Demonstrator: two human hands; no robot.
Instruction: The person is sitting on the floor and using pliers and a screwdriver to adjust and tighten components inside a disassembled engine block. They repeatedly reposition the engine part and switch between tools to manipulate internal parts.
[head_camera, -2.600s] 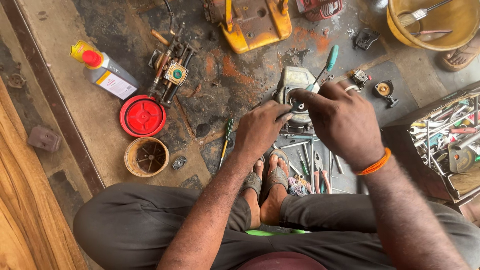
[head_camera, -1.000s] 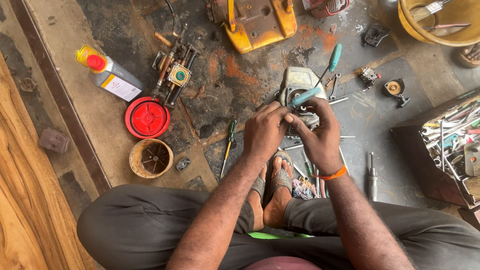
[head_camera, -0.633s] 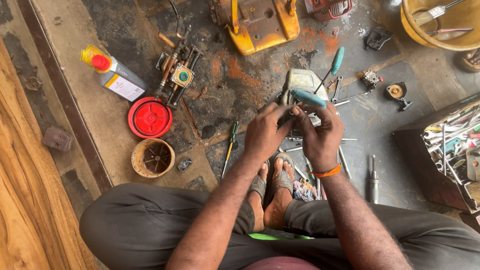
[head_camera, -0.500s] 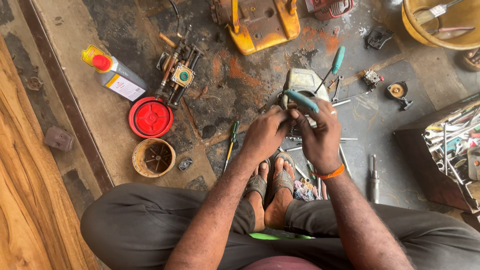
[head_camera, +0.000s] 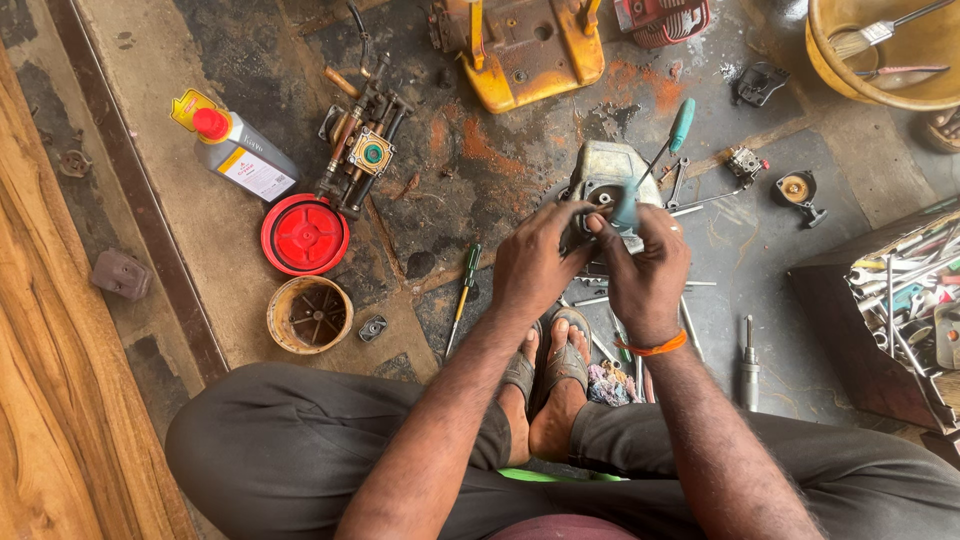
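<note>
I sit cross-legged on an oily floor. My left hand (head_camera: 537, 262) grips the left side of a grimy grey engine part (head_camera: 612, 172) that stands before my feet. In my right hand (head_camera: 650, 268) I hold a teal-handled tool (head_camera: 627, 205), its handle rising above my fingers, its tip hidden against the part. An orange band circles my right wrist. Just beyond the part a second teal-handled screwdriver (head_camera: 675, 135) lies on the floor.
A red round cover (head_camera: 305, 234), a rusty cup-shaped part (head_camera: 309, 314), a grey bottle with a red cap (head_camera: 235, 149) and a carburettor assembly (head_camera: 365, 150) lie left. A yellow engine housing (head_camera: 525, 45) is ahead, a yellow bucket (head_camera: 880, 50) far right, a tool box (head_camera: 890, 310) right. A green screwdriver (head_camera: 465, 290) lies by my left arm.
My right hand let go of the part's top, picked up a teal-handled tool and brought it upright against the part. My left hand has stayed on the part.
</note>
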